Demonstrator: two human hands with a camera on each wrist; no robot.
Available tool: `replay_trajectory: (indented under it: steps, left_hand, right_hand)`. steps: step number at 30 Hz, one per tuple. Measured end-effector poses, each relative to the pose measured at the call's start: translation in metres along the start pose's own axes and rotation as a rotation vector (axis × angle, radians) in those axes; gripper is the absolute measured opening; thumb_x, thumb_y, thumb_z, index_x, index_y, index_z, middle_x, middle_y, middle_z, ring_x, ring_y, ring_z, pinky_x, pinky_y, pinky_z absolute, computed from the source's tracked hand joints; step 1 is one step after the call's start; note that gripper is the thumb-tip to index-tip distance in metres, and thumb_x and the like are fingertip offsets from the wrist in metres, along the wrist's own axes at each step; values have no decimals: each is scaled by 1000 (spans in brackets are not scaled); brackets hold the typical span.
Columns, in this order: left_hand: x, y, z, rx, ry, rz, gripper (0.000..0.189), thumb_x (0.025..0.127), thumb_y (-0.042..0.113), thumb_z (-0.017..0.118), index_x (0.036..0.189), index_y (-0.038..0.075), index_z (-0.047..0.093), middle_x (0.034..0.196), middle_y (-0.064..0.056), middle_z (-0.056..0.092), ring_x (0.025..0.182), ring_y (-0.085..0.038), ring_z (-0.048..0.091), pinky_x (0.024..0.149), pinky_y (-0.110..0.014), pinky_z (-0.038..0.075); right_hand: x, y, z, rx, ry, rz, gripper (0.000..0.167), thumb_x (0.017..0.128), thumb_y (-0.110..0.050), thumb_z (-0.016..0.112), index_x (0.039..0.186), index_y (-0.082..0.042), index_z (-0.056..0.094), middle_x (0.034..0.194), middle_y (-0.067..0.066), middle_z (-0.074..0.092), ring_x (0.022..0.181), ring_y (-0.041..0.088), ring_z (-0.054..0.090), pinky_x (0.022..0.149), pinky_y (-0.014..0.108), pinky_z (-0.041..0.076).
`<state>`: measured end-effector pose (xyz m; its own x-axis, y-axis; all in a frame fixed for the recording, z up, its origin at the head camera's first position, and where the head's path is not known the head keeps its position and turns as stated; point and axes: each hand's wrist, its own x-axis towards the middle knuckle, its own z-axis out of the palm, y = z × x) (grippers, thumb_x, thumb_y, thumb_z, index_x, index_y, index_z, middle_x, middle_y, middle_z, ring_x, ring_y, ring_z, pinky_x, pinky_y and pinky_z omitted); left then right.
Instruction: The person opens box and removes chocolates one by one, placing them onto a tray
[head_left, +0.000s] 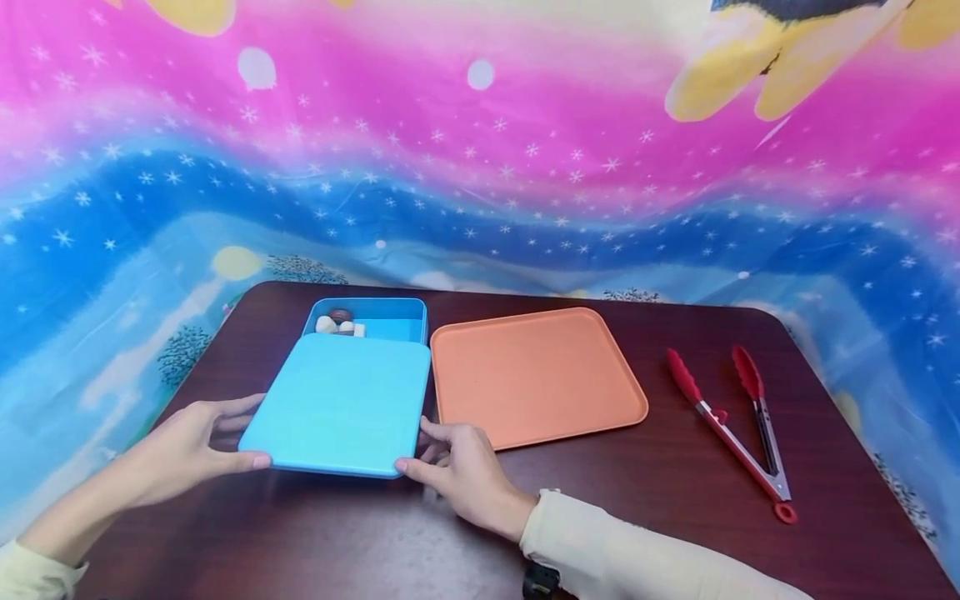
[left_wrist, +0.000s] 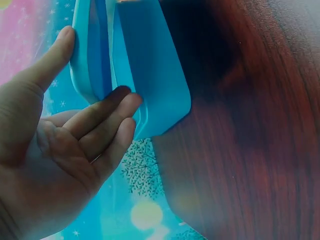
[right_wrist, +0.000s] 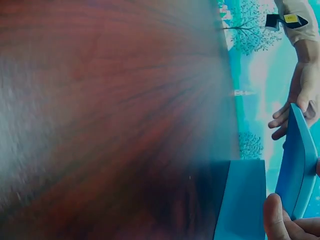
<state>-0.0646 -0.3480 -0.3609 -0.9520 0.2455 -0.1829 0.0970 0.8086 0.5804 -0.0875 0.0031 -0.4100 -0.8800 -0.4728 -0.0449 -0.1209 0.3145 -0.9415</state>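
Both hands hold a light blue lid [head_left: 341, 404] over a blue box [head_left: 390, 310], whose back part shows past the lid's far edge. My left hand [head_left: 191, 446] grips the lid's near left corner, thumb along the front edge. At the near right corner my right hand [head_left: 468, 475] pinches the lid between thumb and fingers. Inside the box, at its back left, lie several small white and brown pieces [head_left: 341, 323]. In the left wrist view a gap shows between the lid [left_wrist: 90, 55] and the box wall [left_wrist: 155, 75]. The lid hides the box's front part.
An orange tray [head_left: 536, 375] lies flat just right of the box. Farther right, red-tipped tongs [head_left: 742, 450] lie spread on the dark wooden table [head_left: 600, 475]. A patterned cloth [head_left: 480, 167] hangs behind the table's back edge.
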Motion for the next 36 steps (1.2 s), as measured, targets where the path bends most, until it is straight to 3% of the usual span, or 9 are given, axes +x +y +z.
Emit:
replay_trajectory:
  steps: [5, 10, 14, 21, 27, 30, 34, 36]
  left_hand:
    - [-7, -11, -1, -41, -42, 22, 76, 92, 34, 74, 148, -8, 44, 148, -27, 53, 114, 2, 68, 75, -18, 57]
    - [-12, -20, -4, -89, -106, 26, 71, 94, 28, 73, 146, -10, 45, 146, -30, 53, 109, 7, 67, 74, -20, 59]
    - [-15, -26, -12, -129, -139, 39, 65, 95, 21, 72, 144, -13, 47, 136, -32, 60, 104, 11, 66, 71, -22, 59]
    - [-24, -35, -28, -161, -254, -89, 72, 97, 24, 69, 145, -19, 37, 113, -17, 77, 96, 8, 69, 71, -25, 59]
    - [-32, -42, -34, -173, -302, -87, 66, 98, 20, 68, 138, -24, 38, 94, -2, 81, 88, 3, 71, 66, -20, 52]
    - [-33, -49, -36, -239, -349, -87, 58, 100, 18, 65, 133, -22, 40, 88, -3, 79, 83, -6, 73, 64, -21, 50]
    - [-34, -61, -39, -395, -461, -136, 49, 103, 17, 60, 131, -17, 38, 83, -1, 74, 76, -15, 72, 65, -25, 51]
    - [-34, -68, -38, -449, -509, -163, 54, 104, 18, 58, 134, -20, 33, 82, 0, 72, 76, -17, 71, 67, -26, 51]
  right_hand:
    - [-5, -1, 3, 28, -39, 11, 66, 90, -27, 79, 143, 3, 52, 84, 4, 74, 66, 26, 72, 51, 22, 55]
    - [-11, -1, 7, 39, -62, 12, 66, 89, -27, 79, 142, 4, 53, 80, 1, 75, 62, 25, 72, 49, 22, 54]
    - [-15, 2, 13, 93, -75, 4, 65, 89, -24, 79, 141, 5, 53, 90, 4, 76, 61, 20, 71, 50, 24, 56]
    - [-20, -2, 29, 194, -82, 0, 66, 88, -22, 80, 142, 5, 52, 107, 5, 74, 71, -3, 64, 53, 18, 53]
    - [-24, -11, 42, 208, -82, 1, 65, 88, -20, 80, 140, 8, 53, 108, 4, 76, 74, -6, 65, 61, 12, 51]
    - [-27, -14, 47, 229, -103, 22, 65, 88, -19, 80, 140, 9, 52, 110, 3, 75, 75, -7, 66, 63, 13, 52]
    - [-30, -17, 53, 269, -143, 58, 64, 89, -19, 78, 140, 8, 53, 116, 3, 75, 78, -6, 67, 65, 12, 53]
    - [-32, -18, 56, 294, -157, 78, 62, 89, -17, 78, 140, 8, 53, 117, 4, 74, 79, -5, 68, 67, 12, 53]
